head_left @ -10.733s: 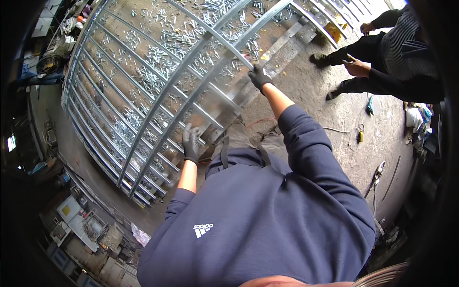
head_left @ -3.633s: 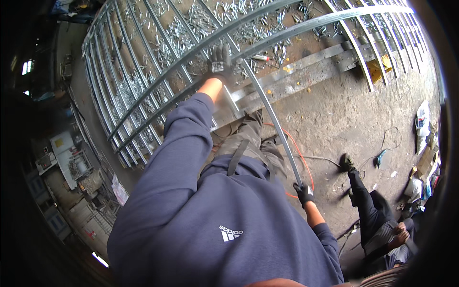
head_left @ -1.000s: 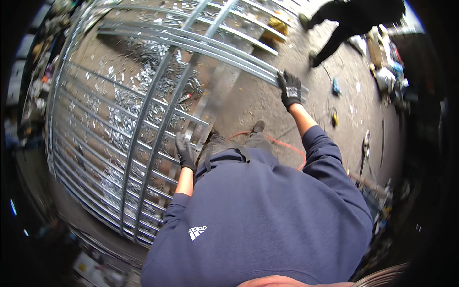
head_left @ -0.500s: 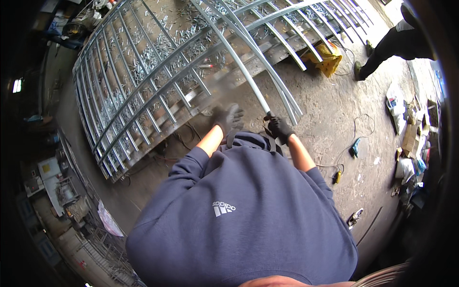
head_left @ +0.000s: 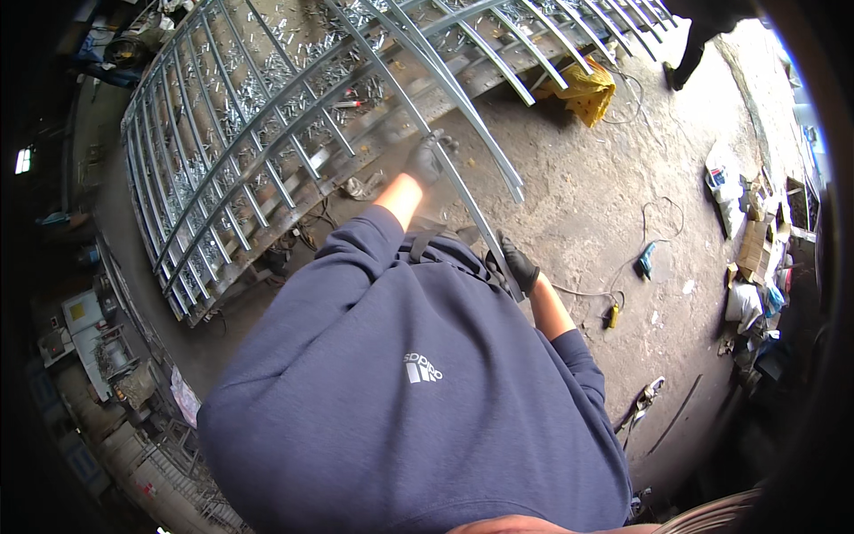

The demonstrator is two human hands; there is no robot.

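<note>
A long grey metal bar slants from the worktable toward my body. My right hand, in a dark glove, is closed around it near its close end. Farther up, my left hand, gloved too, has its fingers around the same bar by the table's edge. Just right of it, other metal bars stick out past the edge. To the left, a large frame of curved rails and parallel bars lies on the table.
Short metal offcuts litter the worktable. A yellow sack is under its right end. A blue power tool and a yellow piece lie on the floor with cables. Another person's leg shows at upper right.
My right hand has drawn the bar back toward my body. My left hand has gone from spread beside the bar to closed around it. The other person has moved farther off.
</note>
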